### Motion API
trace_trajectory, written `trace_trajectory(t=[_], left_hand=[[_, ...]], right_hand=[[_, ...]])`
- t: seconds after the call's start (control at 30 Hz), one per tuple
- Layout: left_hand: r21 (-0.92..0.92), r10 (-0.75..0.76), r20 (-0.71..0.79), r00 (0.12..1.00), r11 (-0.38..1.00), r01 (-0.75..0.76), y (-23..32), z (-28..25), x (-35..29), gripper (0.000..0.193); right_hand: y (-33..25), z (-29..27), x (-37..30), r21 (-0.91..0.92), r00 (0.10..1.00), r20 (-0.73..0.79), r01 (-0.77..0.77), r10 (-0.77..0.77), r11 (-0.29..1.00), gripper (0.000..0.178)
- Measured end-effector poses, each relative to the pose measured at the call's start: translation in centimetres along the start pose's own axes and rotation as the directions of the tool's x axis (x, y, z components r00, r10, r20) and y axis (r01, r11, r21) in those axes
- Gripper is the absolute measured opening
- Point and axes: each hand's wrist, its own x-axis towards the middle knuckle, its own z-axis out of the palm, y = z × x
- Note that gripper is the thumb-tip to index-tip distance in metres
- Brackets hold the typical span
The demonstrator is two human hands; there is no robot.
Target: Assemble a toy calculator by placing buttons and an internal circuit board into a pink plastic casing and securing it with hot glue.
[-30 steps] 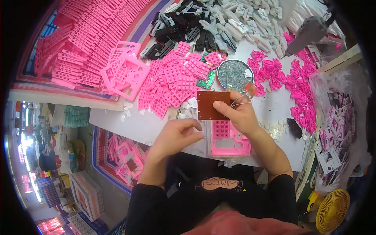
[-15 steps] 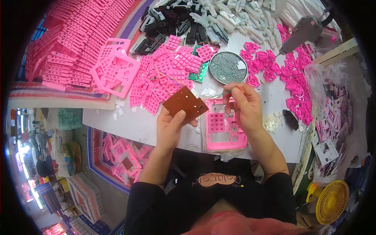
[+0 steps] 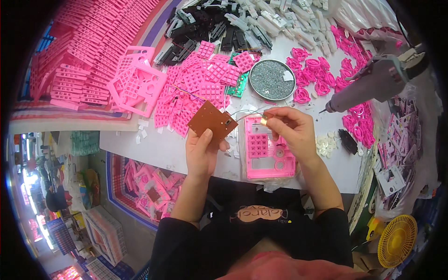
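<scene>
My left hand (image 3: 201, 154) grips a brown circuit board (image 3: 207, 121) by its lower edge, thumb on the face. Thin wires (image 3: 242, 112) run from the board toward my right hand (image 3: 297, 133). Between that hand's thumb and fingertips is a small gold-coloured metal piece (image 3: 264, 120) at the wire ends; its full shape is partly covered by the fingers. Just below my right hand, a pink plastic casing (image 3: 270, 174) lies on the table, with a pink keypad (image 3: 257, 145) set into its left half. The right fingers overlap the casing's upper right part.
A round metal bowl (image 3: 271, 80) of small screws stands beyond the casing. Pink keypads (image 3: 186, 84) pile up at left, pink rings (image 3: 322, 77) at right. A grey power screwdriver (image 3: 368, 88) hangs over the right side. Small white discs (image 3: 326, 145) lie beside a black part (image 3: 346, 141).
The board has shifted a little left and tilted in my left hand. My right hand has turned, and the gold piece now shows. The screwdriver has swung right and lower.
</scene>
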Motion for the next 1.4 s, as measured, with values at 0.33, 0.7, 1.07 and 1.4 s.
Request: trace_trajectory(t=[0.33, 0.7, 1.07, 1.4], left_hand=[[0.040, -0.017, -0.017, 1.000, 0.999, 0.018, -0.2, 0.1, -0.4, 0.038], [-0.078, -0.075, -0.025, 0.997, 0.994, 0.073, 0.1, 0.4, -0.8, 0.041], [-0.218, -0.231, -0.032, 0.973, 0.951, 0.218, 0.6, 2.5, -0.7, 0.042], [0.066, -0.148, 0.198, 0.969, 0.988, 0.138, 1.4, -0.1, -0.8, 0.049]], right_hand=[[0.1, 0.2, 0.4, -0.583, 0.744, 0.106, 0.584, -0.660, 0.565, 0.013], [-0.1, 0.5, 1.3, -0.790, 0.662, 0.266, 0.566, -0.701, 0.236, 0.015], [1.5, 1.5, 2.2, -0.617, 0.712, 0.441, 0.683, -0.547, 0.391, 0.015], [-5.2, -3.6, -3.1, -0.562, 0.894, 0.445, 0.233, 0.052, 0.794, 0.016]])
